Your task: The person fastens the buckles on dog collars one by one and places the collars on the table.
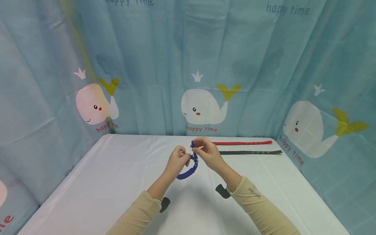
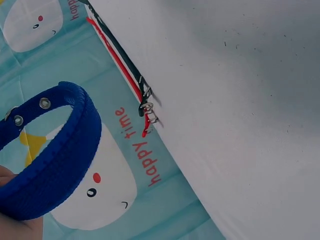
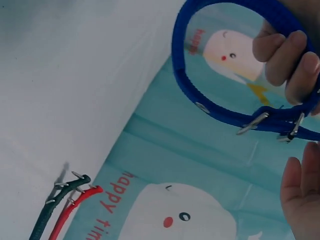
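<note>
A blue buckle collar (image 1: pixel 188 174), bent into a loop, is held up above the table. Its strap runs through the metal buckle (image 3: pixel 295 127), and eyelets (image 2: pixel 45 103) dot the band. My left hand (image 1: pixel 178 159) grips the collar beside the buckle, fingers curled, as the right wrist view shows. The strap's free end, pointing upward in the head view, is pinched by my right hand (image 1: pixel 209 153) between thumb and fingers. In the left wrist view the wide padded part of the loop fills the lower left, covering most of that hand.
A red collar (image 1: pixel 243 143) and a dark green collar (image 1: pixel 255 152) lie straight, side by side, at the back right of the white table (image 1: pixel 132 182). Behind and at both sides hangs a blue curtain (image 1: pixel 152 65) printed with whales.
</note>
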A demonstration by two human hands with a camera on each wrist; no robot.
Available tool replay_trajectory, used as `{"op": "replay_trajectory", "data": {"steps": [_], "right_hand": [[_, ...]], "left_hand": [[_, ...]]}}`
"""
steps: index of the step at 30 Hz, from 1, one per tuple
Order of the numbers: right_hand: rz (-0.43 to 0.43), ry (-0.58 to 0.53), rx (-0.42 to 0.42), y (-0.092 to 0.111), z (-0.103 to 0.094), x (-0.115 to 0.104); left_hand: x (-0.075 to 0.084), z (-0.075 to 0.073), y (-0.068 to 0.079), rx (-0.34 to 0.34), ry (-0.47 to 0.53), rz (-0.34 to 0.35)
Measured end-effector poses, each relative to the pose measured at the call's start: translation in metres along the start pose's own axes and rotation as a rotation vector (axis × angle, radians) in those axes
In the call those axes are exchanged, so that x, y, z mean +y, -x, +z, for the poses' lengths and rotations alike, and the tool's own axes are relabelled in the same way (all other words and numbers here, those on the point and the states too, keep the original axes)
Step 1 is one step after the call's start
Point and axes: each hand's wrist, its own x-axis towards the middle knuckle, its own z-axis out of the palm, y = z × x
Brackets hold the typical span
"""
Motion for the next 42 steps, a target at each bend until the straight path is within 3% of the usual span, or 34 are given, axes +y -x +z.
{"op": "replay_trajectory", "data": {"steps": [11, 20, 27, 30, 34, 42], "right_hand": [[-0.015, 0.073, 0.014, 0.004, -0.001, 0.007], [-0.026, 0.03, 0.082, 0.004, -0.009, 0.01], [-0.107, 0.046, 0.101, 0.003, -0.012, 0.006], [-0.13, 0.045, 0.108, 0.0, -0.012, 0.016], [-0.183, 0.079, 0.115, -0.004, -0.013, 0.031], [-0.244, 0.239, 0.098, -0.005, -0.013, 0.031]], "left_hand": [[0.003, -0.005, 0.001, -0.057, 0.092, 0.003], [-0.001, -0.009, 0.004, -0.064, -0.053, -0.02], [0.0, -0.015, 0.002, -0.032, -0.134, 0.0], [0.001, -0.018, 0.0, -0.025, -0.144, 0.012], [0.001, -0.022, -0.003, -0.014, -0.148, 0.012], [0.003, -0.026, -0.005, 0.023, -0.197, 0.008]]}}
